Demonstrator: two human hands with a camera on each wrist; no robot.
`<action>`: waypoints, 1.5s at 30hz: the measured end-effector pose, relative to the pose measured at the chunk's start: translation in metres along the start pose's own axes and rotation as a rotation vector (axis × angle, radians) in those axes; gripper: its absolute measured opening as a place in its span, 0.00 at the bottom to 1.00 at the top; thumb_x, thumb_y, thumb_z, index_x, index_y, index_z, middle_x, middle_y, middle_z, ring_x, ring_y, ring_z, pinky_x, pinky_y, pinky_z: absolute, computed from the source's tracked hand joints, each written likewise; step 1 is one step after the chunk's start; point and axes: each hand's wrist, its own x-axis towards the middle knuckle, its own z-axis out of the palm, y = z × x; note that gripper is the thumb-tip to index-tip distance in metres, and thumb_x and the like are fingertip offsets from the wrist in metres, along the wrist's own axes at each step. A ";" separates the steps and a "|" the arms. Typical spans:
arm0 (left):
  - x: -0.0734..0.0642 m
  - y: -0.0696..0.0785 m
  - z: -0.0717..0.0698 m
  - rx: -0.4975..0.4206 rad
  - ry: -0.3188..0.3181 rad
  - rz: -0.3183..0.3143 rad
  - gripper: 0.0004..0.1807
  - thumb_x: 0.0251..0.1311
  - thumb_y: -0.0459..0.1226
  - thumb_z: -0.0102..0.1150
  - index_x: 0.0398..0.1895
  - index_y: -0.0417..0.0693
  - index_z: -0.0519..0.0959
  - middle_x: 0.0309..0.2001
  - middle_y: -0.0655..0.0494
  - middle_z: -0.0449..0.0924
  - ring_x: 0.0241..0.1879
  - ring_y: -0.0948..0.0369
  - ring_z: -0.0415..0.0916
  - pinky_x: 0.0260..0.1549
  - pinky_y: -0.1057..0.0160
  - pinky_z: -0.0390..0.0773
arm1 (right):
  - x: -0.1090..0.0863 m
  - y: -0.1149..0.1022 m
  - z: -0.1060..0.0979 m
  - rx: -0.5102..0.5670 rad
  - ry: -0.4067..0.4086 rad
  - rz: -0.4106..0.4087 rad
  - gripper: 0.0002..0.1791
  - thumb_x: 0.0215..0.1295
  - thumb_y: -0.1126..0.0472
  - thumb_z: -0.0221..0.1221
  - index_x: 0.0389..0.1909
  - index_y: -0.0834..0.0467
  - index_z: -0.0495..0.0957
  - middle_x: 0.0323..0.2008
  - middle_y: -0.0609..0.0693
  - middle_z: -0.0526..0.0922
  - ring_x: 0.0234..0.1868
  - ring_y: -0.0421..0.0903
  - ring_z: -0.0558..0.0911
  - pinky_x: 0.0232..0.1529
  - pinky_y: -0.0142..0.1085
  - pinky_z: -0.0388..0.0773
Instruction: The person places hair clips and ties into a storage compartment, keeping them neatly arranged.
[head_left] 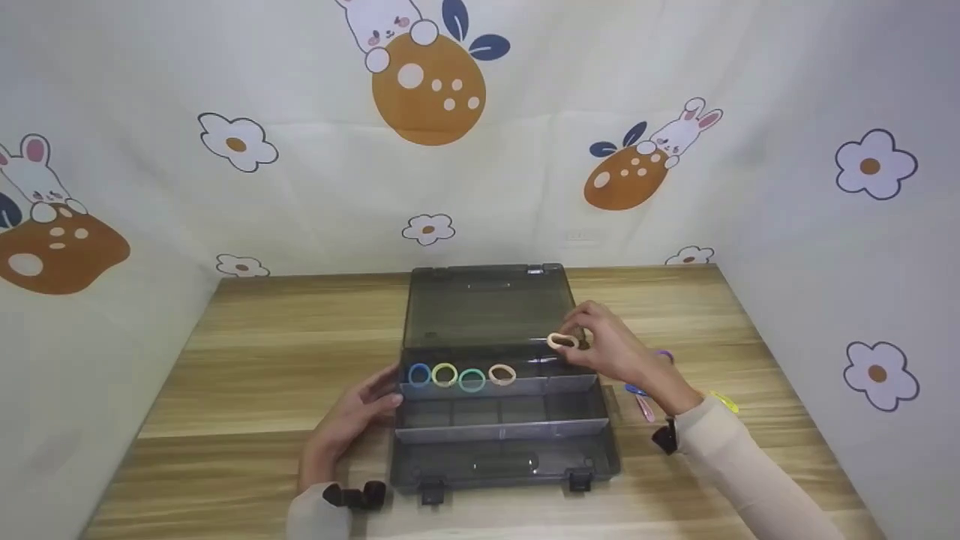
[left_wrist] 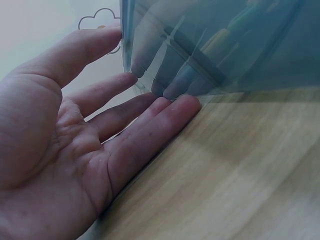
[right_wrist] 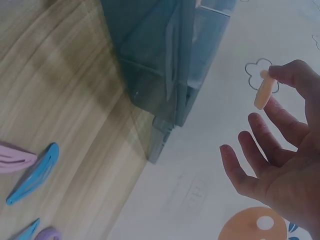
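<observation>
My right hand (head_left: 611, 349) pinches a pale peach hair tie (head_left: 551, 341) between thumb and forefinger, above the back right of a dark see-through divided box (head_left: 420, 461). In the right wrist view the other fingers are spread away from this hair tie (right_wrist: 264, 94). Inside the back row sit a blue hair tie (head_left: 409, 375), a yellow one, a teal one and another peach one, side by side. My left hand (head_left: 349, 420) touches the box's left side with extended fingers; the left wrist view shows its fingertips against the box wall (left_wrist: 260, 60).
The box's lid (head_left: 487, 307) lies open toward the back. To the right, partly behind my forearm, are a pink hair clip (head_left: 645, 407), a blue clip (head_left: 636, 390), a yellow clip (head_left: 724, 401) and a purple item (head_left: 665, 355). Two latches hang at the front.
</observation>
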 end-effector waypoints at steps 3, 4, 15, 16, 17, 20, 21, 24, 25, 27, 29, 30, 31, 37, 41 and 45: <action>0.001 0.000 0.000 0.005 -0.002 0.006 0.39 0.67 0.35 0.60 0.76 0.31 0.54 0.74 0.30 0.58 0.75 0.39 0.56 0.57 0.70 0.76 | 0.001 0.000 0.005 -0.012 0.010 -0.028 0.09 0.53 0.61 0.71 0.34 0.59 0.85 0.44 0.55 0.81 0.51 0.55 0.78 0.54 0.50 0.77; 0.001 0.000 0.000 0.000 -0.003 0.003 0.39 0.67 0.35 0.60 0.76 0.31 0.54 0.74 0.30 0.59 0.75 0.39 0.56 0.57 0.70 0.76 | 0.002 0.000 0.007 -0.015 0.012 -0.039 0.09 0.53 0.61 0.71 0.34 0.59 0.85 0.44 0.55 0.81 0.51 0.55 0.79 0.54 0.49 0.77; 0.002 0.001 0.000 0.014 0.004 0.005 0.39 0.67 0.35 0.60 0.76 0.32 0.54 0.74 0.30 0.59 0.74 0.39 0.58 0.58 0.72 0.75 | 0.005 -0.005 0.021 -0.028 -0.064 -0.048 0.10 0.55 0.58 0.71 0.37 0.57 0.87 0.46 0.53 0.81 0.51 0.53 0.79 0.56 0.49 0.78; 0.002 0.001 0.001 0.015 0.005 0.005 0.39 0.67 0.35 0.60 0.76 0.31 0.54 0.74 0.30 0.59 0.74 0.39 0.58 0.58 0.72 0.75 | 0.005 -0.005 0.023 -0.033 -0.064 -0.051 0.10 0.55 0.58 0.71 0.37 0.57 0.87 0.46 0.53 0.81 0.51 0.53 0.79 0.55 0.49 0.78; 0.002 0.001 0.001 0.013 0.006 0.002 0.39 0.67 0.35 0.60 0.76 0.32 0.54 0.74 0.30 0.59 0.74 0.39 0.59 0.58 0.72 0.75 | 0.005 -0.005 0.024 -0.038 -0.065 -0.053 0.10 0.55 0.58 0.71 0.37 0.57 0.87 0.45 0.54 0.81 0.51 0.53 0.79 0.55 0.49 0.77; 0.001 0.001 0.001 0.008 0.003 0.003 0.39 0.67 0.35 0.60 0.76 0.32 0.54 0.74 0.29 0.59 0.73 0.39 0.60 0.58 0.70 0.76 | 0.006 -0.004 0.027 -0.044 -0.068 -0.046 0.11 0.55 0.57 0.71 0.36 0.57 0.87 0.45 0.54 0.81 0.51 0.53 0.79 0.54 0.50 0.77; 0.001 0.002 0.001 0.006 0.003 0.005 0.39 0.67 0.35 0.60 0.76 0.31 0.54 0.74 0.29 0.59 0.73 0.39 0.60 0.57 0.70 0.77 | 0.006 -0.004 0.028 -0.043 -0.070 -0.043 0.10 0.55 0.57 0.72 0.36 0.57 0.87 0.45 0.54 0.81 0.51 0.54 0.79 0.54 0.50 0.77; 0.001 0.002 0.001 0.003 0.001 0.006 0.39 0.67 0.35 0.60 0.76 0.32 0.54 0.74 0.30 0.59 0.73 0.39 0.60 0.58 0.70 0.76 | 0.006 -0.003 0.030 -0.063 -0.069 -0.052 0.10 0.54 0.57 0.72 0.35 0.57 0.87 0.45 0.54 0.81 0.50 0.54 0.78 0.53 0.50 0.76; 0.001 0.002 0.001 0.005 0.001 0.011 0.39 0.67 0.35 0.60 0.76 0.32 0.54 0.74 0.30 0.59 0.73 0.39 0.60 0.58 0.70 0.76 | 0.005 -0.003 0.031 -0.066 -0.069 -0.056 0.10 0.54 0.56 0.72 0.35 0.57 0.87 0.44 0.54 0.81 0.49 0.54 0.79 0.52 0.50 0.76; 0.000 0.001 0.000 0.006 0.001 0.006 0.39 0.67 0.35 0.60 0.76 0.32 0.54 0.74 0.30 0.59 0.72 0.40 0.61 0.58 0.69 0.76 | 0.005 -0.003 0.033 -0.082 -0.068 -0.068 0.10 0.54 0.56 0.72 0.35 0.57 0.87 0.44 0.54 0.82 0.49 0.54 0.79 0.52 0.50 0.76; 0.000 0.001 0.000 -0.003 -0.001 -0.004 0.39 0.67 0.35 0.60 0.77 0.33 0.53 0.74 0.31 0.59 0.72 0.42 0.63 0.57 0.68 0.77 | 0.005 -0.003 0.034 -0.092 -0.071 -0.069 0.10 0.54 0.56 0.72 0.34 0.56 0.86 0.44 0.54 0.82 0.49 0.54 0.79 0.53 0.50 0.76; 0.000 0.001 0.000 -0.006 -0.004 -0.006 0.40 0.68 0.35 0.59 0.77 0.33 0.53 0.74 0.31 0.58 0.71 0.42 0.64 0.57 0.67 0.78 | 0.005 -0.004 0.035 -0.099 -0.070 -0.070 0.09 0.54 0.56 0.72 0.34 0.56 0.86 0.44 0.54 0.82 0.50 0.54 0.79 0.54 0.50 0.76; -0.001 0.001 0.000 -0.012 -0.006 -0.007 0.40 0.68 0.35 0.59 0.77 0.33 0.53 0.74 0.30 0.58 0.71 0.43 0.65 0.56 0.66 0.79 | 0.006 -0.004 0.036 -0.099 -0.072 -0.068 0.09 0.54 0.56 0.72 0.33 0.56 0.86 0.45 0.53 0.83 0.50 0.53 0.79 0.54 0.50 0.75; -0.001 0.000 0.000 -0.028 -0.006 -0.017 0.40 0.68 0.35 0.59 0.77 0.34 0.53 0.74 0.30 0.58 0.70 0.44 0.65 0.55 0.63 0.79 | 0.007 -0.006 0.038 -0.109 -0.082 -0.053 0.10 0.53 0.56 0.73 0.35 0.55 0.87 0.45 0.53 0.83 0.50 0.53 0.78 0.54 0.48 0.75; 0.000 0.000 0.000 -0.023 -0.005 -0.015 0.40 0.67 0.35 0.59 0.77 0.34 0.53 0.74 0.31 0.59 0.72 0.42 0.62 0.57 0.66 0.77 | 0.008 -0.006 0.038 -0.117 -0.089 -0.066 0.18 0.52 0.56 0.73 0.43 0.59 0.86 0.47 0.55 0.82 0.52 0.55 0.78 0.56 0.49 0.76; 0.000 0.000 0.000 -0.027 -0.011 -0.009 0.40 0.67 0.35 0.60 0.77 0.34 0.53 0.74 0.31 0.58 0.73 0.41 0.61 0.58 0.67 0.77 | 0.007 -0.004 0.037 -0.077 -0.084 -0.073 0.21 0.53 0.58 0.73 0.48 0.60 0.85 0.49 0.56 0.82 0.54 0.56 0.78 0.59 0.50 0.75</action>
